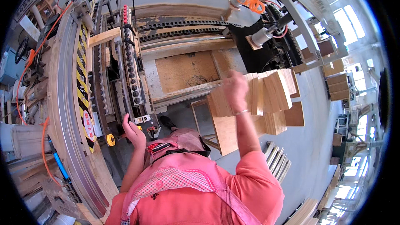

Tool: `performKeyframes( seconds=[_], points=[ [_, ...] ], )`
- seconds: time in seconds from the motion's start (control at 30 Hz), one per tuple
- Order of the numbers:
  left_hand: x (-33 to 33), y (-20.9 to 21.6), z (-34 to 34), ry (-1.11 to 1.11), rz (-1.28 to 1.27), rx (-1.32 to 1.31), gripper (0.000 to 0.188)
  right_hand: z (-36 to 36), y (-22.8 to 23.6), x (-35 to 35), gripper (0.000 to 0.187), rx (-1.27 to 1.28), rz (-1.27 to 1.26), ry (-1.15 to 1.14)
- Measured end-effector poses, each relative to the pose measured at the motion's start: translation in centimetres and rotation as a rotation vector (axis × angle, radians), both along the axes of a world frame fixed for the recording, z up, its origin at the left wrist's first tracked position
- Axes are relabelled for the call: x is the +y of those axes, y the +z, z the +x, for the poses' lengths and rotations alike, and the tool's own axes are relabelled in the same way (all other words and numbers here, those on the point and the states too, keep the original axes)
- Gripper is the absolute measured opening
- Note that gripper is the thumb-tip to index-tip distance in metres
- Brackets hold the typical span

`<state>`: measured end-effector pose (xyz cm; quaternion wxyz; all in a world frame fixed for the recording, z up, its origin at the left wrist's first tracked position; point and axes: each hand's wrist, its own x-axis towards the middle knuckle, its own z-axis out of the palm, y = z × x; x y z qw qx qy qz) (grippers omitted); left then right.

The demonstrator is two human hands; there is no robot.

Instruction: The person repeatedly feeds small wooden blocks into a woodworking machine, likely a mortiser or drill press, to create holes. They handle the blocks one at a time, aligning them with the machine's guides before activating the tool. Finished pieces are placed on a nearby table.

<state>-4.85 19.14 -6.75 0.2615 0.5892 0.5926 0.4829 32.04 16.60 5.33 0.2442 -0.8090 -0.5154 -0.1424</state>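
My left hand [134, 133] is beside the near end of a long machine rail set with a row of black round knobs [132, 75]. Its fingers look stretched out, and nothing shows in them. Over the near-left part of a stack of pale wooden boards [275, 91] is my right hand [236, 85], smeared by motion. Whether it grips a board there cannot be made out. The boards stand in uneven groups on a wooden stand [229, 135]. Further off, a short wooden piece [104, 37] lies across the machine's left rails.
A striped yellow-black guard strip [82, 83] runs along the left beam, with an orange hose [43, 141] beyond it. Ahead are a sawdust-covered bed [187, 71] and black chains [183, 25]. A pneumatic cylinder [261, 37] hangs at the upper right. Slats [278, 160] lie low on the right.
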Motion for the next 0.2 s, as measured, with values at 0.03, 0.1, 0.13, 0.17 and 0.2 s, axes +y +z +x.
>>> performKeyframes(
  seconds=[0.03,0.1,0.13,0.17,0.2],
  points=[
    [-0.1,0.0,0.0,-0.009,0.001,-0.005,0.03,2.7,-0.3,-2.5,0.034,-0.074,-0.227,-0.324],
    [-0.1,-0.5,-0.2,-0.006,0.009,-0.005,0.03,5.4,1.4,-6.2,0.05,-0.213,-0.283,-0.406],
    [-0.2,-0.4,-0.2,-0.016,0.004,-0.012,0.03,6.7,1.3,-7.8,0.052,-0.133,-0.351,-0.523],
    [-0.2,-0.6,-0.4,-0.027,0.014,-0.014,0.031,7.4,1.4,-8.7,0.053,-0.049,-0.419,-0.634],
    [-0.2,-1.0,-0.5,-0.038,0.025,-0.015,0.031,7.8,1.8,-9.5,0.056,0.064,-0.508,-0.689]
  ],
)
